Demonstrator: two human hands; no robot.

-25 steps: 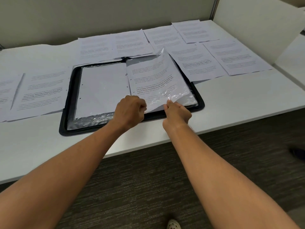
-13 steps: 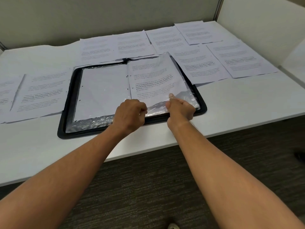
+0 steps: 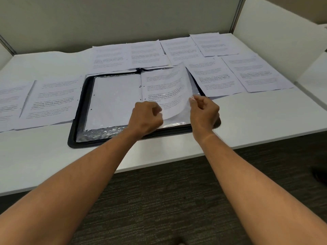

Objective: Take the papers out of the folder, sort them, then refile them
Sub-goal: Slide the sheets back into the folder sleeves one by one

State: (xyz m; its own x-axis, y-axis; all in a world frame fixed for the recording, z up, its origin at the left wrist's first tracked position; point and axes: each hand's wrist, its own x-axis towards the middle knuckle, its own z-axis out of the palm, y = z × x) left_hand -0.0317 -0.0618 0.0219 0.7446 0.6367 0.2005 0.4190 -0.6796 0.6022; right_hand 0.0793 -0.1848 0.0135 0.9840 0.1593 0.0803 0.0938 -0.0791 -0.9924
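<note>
The open black folder (image 3: 77, 121) is lying on the white surface (image 3: 256, 121) among spread papers (image 3: 208, 80), while the left hand (image 3: 146, 118) and right hand (image 3: 203, 112) fingers are pinching its lifted printed sheet (image 3: 166, 89).

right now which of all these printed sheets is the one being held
The sheet on the folder's right half: both hands, left hand and right hand, hold its curled near edge. The others lie flat on the table.

Black folder (image 3: 77, 119) lies open — printed sheet (image 3: 164, 89) curling up from its right sleeve.
</note>
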